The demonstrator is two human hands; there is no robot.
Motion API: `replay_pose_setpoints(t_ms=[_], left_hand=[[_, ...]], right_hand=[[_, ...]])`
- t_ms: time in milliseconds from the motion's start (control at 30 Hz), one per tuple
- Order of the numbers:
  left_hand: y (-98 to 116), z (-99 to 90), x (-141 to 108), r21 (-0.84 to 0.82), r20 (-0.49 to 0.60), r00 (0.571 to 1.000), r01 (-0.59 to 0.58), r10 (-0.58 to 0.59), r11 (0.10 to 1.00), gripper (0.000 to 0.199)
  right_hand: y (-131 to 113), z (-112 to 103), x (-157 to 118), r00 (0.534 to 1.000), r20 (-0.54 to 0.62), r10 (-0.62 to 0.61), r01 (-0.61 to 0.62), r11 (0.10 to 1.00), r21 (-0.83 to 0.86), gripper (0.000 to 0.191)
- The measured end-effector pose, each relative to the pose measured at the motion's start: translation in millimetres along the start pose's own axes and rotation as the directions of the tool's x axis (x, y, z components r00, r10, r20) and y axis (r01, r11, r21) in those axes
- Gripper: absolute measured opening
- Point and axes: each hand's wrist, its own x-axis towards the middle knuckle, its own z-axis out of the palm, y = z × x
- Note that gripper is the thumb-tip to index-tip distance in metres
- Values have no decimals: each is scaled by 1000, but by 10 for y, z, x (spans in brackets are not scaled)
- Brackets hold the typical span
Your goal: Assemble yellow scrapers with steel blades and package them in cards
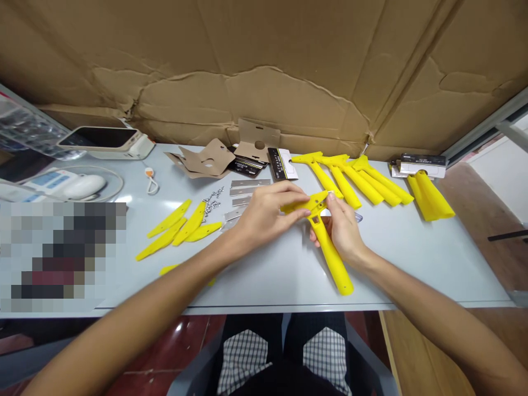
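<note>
A yellow plastic scraper [332, 258] is held between both hands above the table, its handle slanting down toward me. My left hand [268, 212] pinches the left side of its wide head between thumb and fingers. On the other side, my right hand [346, 228] grips the head, thumb on top and fingers curled below. Small holes and a square opening show in the head and neck. Left of my left hand lie flat metal blades [249, 190], a pile of small screws [212, 203] and several pointed yellow plates [168, 219]. My left forearm partly covers another yellow piece [168, 269].
More yellow scrapers [363, 184] lie in a row behind my right hand. A yellow handle [431, 198] rests at the right by stacked cards. Cardboard sleeves [210, 159] and black-and-white packets [284, 164] stand at the back. A phone [99, 137] and white mouse [84, 186] are left.
</note>
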Motion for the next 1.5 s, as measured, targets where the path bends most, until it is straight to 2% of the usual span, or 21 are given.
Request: replay_pose_setpoints(t_ms=[133,233,400,567,800,967,1133,1267,1367,1433,1500], left_hand=[[-5,-33,-22,89,12,997,-82,81,993,12],[22,-12,-47,124,-22,989,-140,144,982,13],[25,63,-50,34,-76,983,-162,165,986,8],[-12,116,-38,-84,-100,977,-198,190,977,10],[-71,67,-1,-176,-47,981,-196,190,965,16],[-119,8,25,-266,50,984,-151,170,952,18],[-92,17,3,-283,51,986,-137,158,949,26],[-27,46,-12,-213,-18,999,-50,48,976,17],[-1,54,3,-222,5,989,144,-146,964,9],[4,41,25,-283,123,934,358,-336,890,22],[8,10,52,-360,306,833,550,-462,754,29]], right_hand=[[11,1,4,1000,-15,22,-22,1000,6,49],[-5,9,-2,999,-41,35,-34,999,17,47],[-28,12,-9,999,-41,18,-17,1000,25,50],[7,1,-10,999,12,-36,36,999,-2,55],[13,-10,-1,999,21,-25,25,1000,-4,55],[-6,-6,0,1000,27,-11,12,1000,-12,57],[-5,-10,-6,999,37,-12,12,1000,-20,52],[13,-25,-5,997,59,-45,48,998,-39,45],[18,-34,-3,997,64,-51,54,998,-40,42],[10,-36,-5,996,61,-58,60,997,-38,39],[-4,-33,-12,996,57,-64,67,997,-43,37]])
